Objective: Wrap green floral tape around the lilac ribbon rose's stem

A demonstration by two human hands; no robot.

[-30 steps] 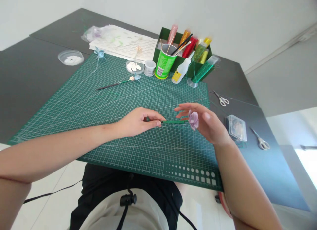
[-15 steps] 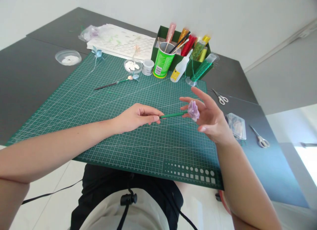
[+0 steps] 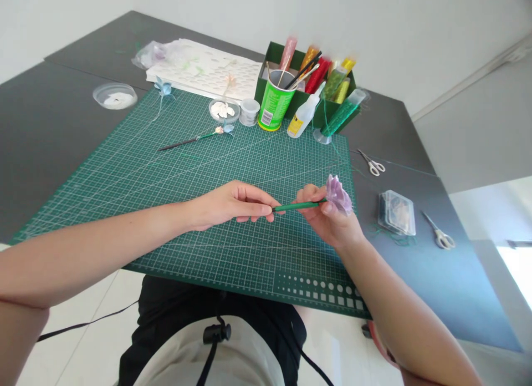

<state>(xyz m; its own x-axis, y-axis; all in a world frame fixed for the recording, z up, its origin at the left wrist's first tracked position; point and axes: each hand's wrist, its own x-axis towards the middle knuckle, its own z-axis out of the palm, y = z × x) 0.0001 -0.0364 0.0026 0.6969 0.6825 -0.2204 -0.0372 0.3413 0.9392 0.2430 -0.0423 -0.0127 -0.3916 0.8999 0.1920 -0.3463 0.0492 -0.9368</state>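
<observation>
Between my hands lies a slim stick (image 3: 294, 206) with a green covering and a dark end, held nearly level above the cutting mat (image 3: 233, 158). A pale purple flower (image 3: 338, 196) with layered petals sits at its right end. My left hand (image 3: 233, 206) pinches the dark left end between thumb and fingers. Just below the flower, my right hand (image 3: 328, 217) closes thumb and fingers on the stick, and the petals hide part of that hand. A similar dark stick (image 3: 180, 143) with a small peach and blue flower rests on the mat.
Along the mat's far edge stand a green can (image 3: 275, 104) of sticks, a glue bottle (image 3: 305, 114), a dish of white petals (image 3: 224, 110) and a green box (image 3: 266, 59) of colored tubes. Scissors (image 3: 374, 165) and a clear plastic case (image 3: 397, 211) lie on the right.
My right hand has gone from open fingers around the flower to closed on the stick below it. The stick and flower have shifted slightly right and nearer to me.
</observation>
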